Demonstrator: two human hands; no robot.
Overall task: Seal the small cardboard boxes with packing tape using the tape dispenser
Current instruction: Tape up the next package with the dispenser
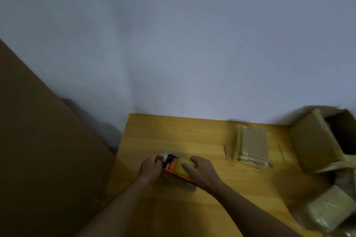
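Mid-seal on box, at 6 o'clock on desk, mostly hidden under dispenser and both hands. Right hand grip closed around dispenser's tape roll; left hand grip curled at dispenser's 9 o'clock end, pinching there, exact contact unclear through blur. Advice: keep left pinning box and tape end, pull dispenser flat along seam toward 3 o'clock, steady pressure, tilt onto blade to cut. Taped box at 2 o'clock; open carton at 3.

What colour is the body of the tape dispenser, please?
Orange, seen in the head view: the tape dispenser.
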